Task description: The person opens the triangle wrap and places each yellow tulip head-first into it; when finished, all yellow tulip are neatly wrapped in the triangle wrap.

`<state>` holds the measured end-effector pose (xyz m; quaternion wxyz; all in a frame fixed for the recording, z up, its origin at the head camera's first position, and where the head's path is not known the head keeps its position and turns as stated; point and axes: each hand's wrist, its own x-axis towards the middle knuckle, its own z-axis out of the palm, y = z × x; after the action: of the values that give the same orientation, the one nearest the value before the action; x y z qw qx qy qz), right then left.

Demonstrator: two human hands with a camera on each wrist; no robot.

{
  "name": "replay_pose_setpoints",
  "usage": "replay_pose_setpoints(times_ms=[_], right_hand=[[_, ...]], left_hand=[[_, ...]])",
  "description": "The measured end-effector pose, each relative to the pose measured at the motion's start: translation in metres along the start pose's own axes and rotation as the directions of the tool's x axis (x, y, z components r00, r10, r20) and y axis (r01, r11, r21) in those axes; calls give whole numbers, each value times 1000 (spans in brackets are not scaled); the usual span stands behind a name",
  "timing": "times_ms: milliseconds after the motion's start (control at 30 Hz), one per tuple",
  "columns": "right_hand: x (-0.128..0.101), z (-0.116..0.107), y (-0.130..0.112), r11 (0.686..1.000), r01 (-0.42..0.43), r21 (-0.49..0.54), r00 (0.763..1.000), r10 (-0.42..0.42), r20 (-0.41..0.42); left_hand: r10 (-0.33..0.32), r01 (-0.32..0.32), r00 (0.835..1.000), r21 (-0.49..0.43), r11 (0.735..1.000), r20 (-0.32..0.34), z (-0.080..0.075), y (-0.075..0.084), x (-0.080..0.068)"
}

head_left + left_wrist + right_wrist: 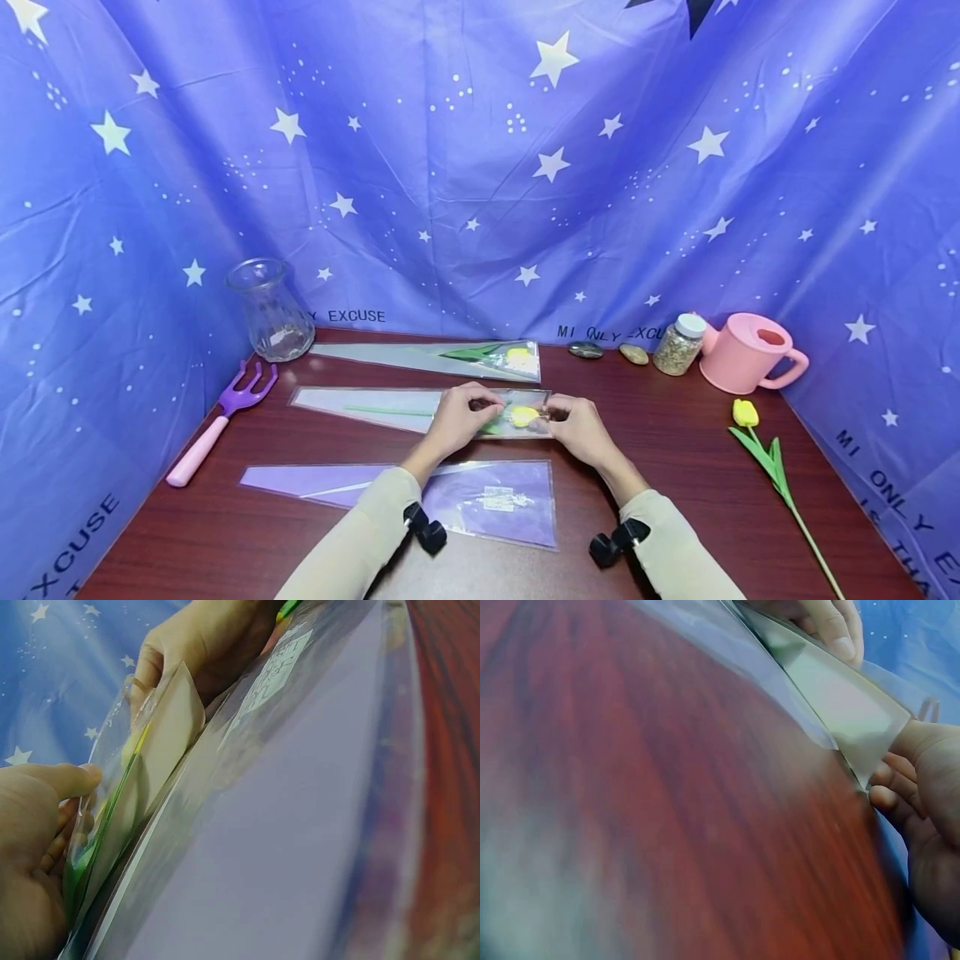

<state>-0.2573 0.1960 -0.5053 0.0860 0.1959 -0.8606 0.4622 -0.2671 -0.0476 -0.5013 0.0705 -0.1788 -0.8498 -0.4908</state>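
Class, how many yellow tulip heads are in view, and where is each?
3: a rear flower in the back sleeve, a middle flower in the middle sleeve between left hand and right hand, a loose flower on the table at right. None looks hidden.

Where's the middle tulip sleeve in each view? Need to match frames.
Head: middle sleeve lies below and mostly left of centre, wide end to the right.
Left wrist: sleeve left of centre, slanting up from lower left.
Right wrist: sleeve at upper right, its pale face showing.
Shared landmark: blue curtain, filling the head view's top, left wrist's upper left, right wrist's upper right.
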Motion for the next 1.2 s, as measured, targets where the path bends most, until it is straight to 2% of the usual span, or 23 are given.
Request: replay_pose_setpoints(times_ms=[167, 367, 467, 567, 633, 800, 967, 1100, 1200], right_hand=[[-8, -11, 3, 999, -36, 13, 999, 36, -10], [-17, -24, 5, 998, -50, -36, 999, 50, -7], [-29, -34, 0, 996, -77, -38, 997, 76, -22], [-46, -40, -8, 996, -94, -1, 996, 94, 1], [-57, -39, -14, 997, -77, 26, 997, 76, 26], [-80, -27, -23, 999, 40, 30, 997, -42, 65], [-89, -16, -28, 990, 139, -2, 985, -138, 105], [-91, -11, -28, 989, 147, -19, 983, -144, 115], [-92, -10, -28, 988, 148, -35, 984, -143, 111]], left_hand=[[-1, 1, 1000, 13, 1000, -1, 2, 2, 1], [2, -2, 1000, 16, 1000, 4, 2, 2, 0], [6, -7, 1000, 20, 1000, 14, 2, 2, 0], [11, -11, 1000, 21, 1000, 10, 2, 2, 1], [19, -19, 1000, 23, 1000, -2, 1, 2, 2], [56, -51, 996, 71, 996, -64, -3, 5, 3], [76, -66, 991, 85, 994, -113, -7, 10, 2], [84, -79, 988, 46, 996, -130, -14, 18, -1], [86, -87, 991, 1, 996, -104, -21, 26, -7]])
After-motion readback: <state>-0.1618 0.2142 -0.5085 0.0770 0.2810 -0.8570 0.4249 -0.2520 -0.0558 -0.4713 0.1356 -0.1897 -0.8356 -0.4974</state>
